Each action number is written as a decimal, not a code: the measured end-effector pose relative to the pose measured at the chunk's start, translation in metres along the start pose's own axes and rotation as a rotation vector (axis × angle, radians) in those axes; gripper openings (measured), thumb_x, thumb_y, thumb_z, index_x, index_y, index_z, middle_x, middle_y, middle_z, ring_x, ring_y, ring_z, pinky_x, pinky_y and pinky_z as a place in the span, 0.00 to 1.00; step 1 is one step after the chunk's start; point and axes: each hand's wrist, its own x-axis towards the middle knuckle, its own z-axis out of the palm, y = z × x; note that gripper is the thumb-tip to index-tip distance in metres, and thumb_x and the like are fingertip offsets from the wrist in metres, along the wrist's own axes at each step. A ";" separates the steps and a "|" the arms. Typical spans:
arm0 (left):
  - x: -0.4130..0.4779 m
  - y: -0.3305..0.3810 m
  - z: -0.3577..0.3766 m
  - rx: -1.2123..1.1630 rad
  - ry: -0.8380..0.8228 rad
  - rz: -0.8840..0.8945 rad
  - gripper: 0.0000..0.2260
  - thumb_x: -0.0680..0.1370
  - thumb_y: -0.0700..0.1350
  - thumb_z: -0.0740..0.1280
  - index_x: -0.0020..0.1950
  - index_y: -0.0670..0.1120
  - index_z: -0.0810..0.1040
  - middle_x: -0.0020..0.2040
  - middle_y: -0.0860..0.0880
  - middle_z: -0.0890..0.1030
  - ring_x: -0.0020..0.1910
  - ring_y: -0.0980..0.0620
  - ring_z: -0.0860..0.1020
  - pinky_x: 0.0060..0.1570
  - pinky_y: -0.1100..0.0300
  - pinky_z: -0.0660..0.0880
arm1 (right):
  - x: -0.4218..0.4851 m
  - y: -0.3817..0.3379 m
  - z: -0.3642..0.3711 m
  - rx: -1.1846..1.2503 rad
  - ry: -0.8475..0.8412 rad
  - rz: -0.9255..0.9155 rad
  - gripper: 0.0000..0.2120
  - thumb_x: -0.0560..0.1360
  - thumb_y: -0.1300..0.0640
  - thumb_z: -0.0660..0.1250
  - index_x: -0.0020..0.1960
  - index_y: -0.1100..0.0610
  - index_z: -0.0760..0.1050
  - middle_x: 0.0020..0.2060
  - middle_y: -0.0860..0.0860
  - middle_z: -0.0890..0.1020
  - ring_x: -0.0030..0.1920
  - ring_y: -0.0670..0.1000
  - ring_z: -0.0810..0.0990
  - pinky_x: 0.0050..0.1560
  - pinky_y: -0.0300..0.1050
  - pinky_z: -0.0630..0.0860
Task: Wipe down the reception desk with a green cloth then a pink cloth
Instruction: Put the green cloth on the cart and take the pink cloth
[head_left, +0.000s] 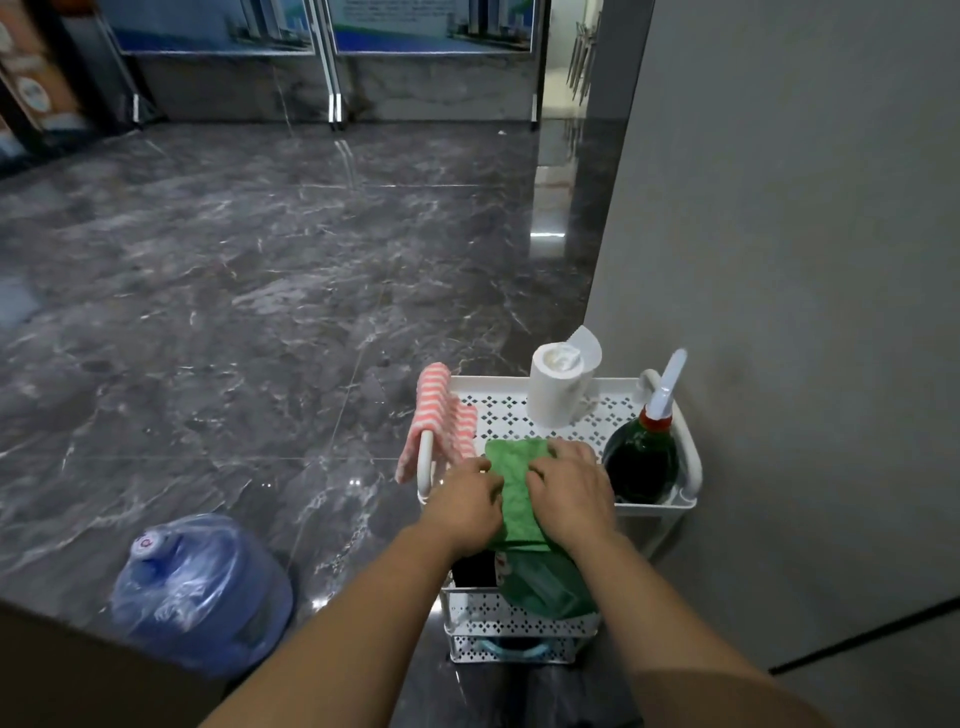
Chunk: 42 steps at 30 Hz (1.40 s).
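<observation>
Green cloth (511, 488) at cart's (540, 384) front edge, gripped by both: left hand (467, 506) & right hand (571, 493); pink cloth (441, 410) over left rail.

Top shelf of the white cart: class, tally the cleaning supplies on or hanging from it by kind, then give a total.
Green cloth: 1
Pink striped cloth: 1
Paper towel roll: 1
Spray bottle: 1
Total: 4
Both the left hand and right hand rest on the green cloth.
</observation>
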 end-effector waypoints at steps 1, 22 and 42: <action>0.000 0.000 -0.001 0.052 -0.011 0.009 0.12 0.79 0.43 0.57 0.53 0.41 0.79 0.63 0.45 0.73 0.62 0.43 0.71 0.61 0.48 0.69 | -0.002 -0.001 0.000 -0.036 -0.020 -0.041 0.15 0.80 0.49 0.57 0.53 0.51 0.81 0.62 0.49 0.76 0.66 0.52 0.67 0.65 0.49 0.64; -0.023 -0.035 -0.092 -0.579 0.420 -0.208 0.12 0.81 0.38 0.60 0.57 0.39 0.82 0.50 0.47 0.82 0.51 0.48 0.79 0.53 0.59 0.74 | 0.017 -0.082 -0.038 0.183 -0.027 -0.030 0.16 0.76 0.46 0.63 0.61 0.49 0.79 0.56 0.52 0.83 0.56 0.56 0.79 0.53 0.46 0.72; -0.025 -0.111 -0.113 -0.912 0.398 -0.458 0.07 0.81 0.43 0.60 0.44 0.44 0.73 0.42 0.44 0.70 0.43 0.51 0.68 0.37 0.58 0.63 | 0.082 -0.150 -0.019 0.488 -0.035 0.509 0.13 0.75 0.58 0.66 0.59 0.57 0.79 0.57 0.55 0.82 0.57 0.58 0.81 0.54 0.45 0.74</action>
